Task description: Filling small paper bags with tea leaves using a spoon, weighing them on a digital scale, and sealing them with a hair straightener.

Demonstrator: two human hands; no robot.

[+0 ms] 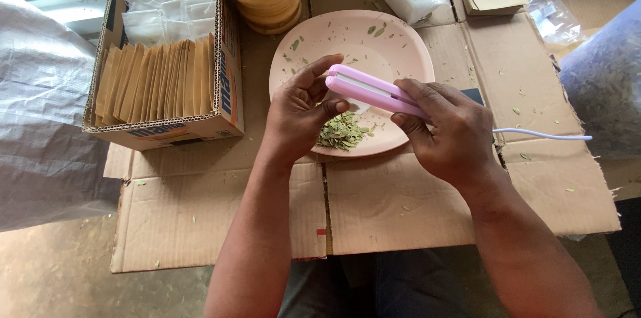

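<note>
Pink, long, flat plastic clamp-like sealing tool (374, 91) with a thin white cord (541, 134) sits gripped in the right hand (447, 134), above the near rim of a round pale-pink plate (400, 44). The left hand (300, 114) is curled, thumb and fingertips pinched at the tool's free end, over a small heap of dried green leaves (342, 132) on the plate. A cardboard box of tan paper sachets (160, 81) stands at the left edge of the flattened cardboard sheet (387, 204) on the floor.

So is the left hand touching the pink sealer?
Touching: the head view shows the left hand with fingertips against the end of the pink sealer.
</note>
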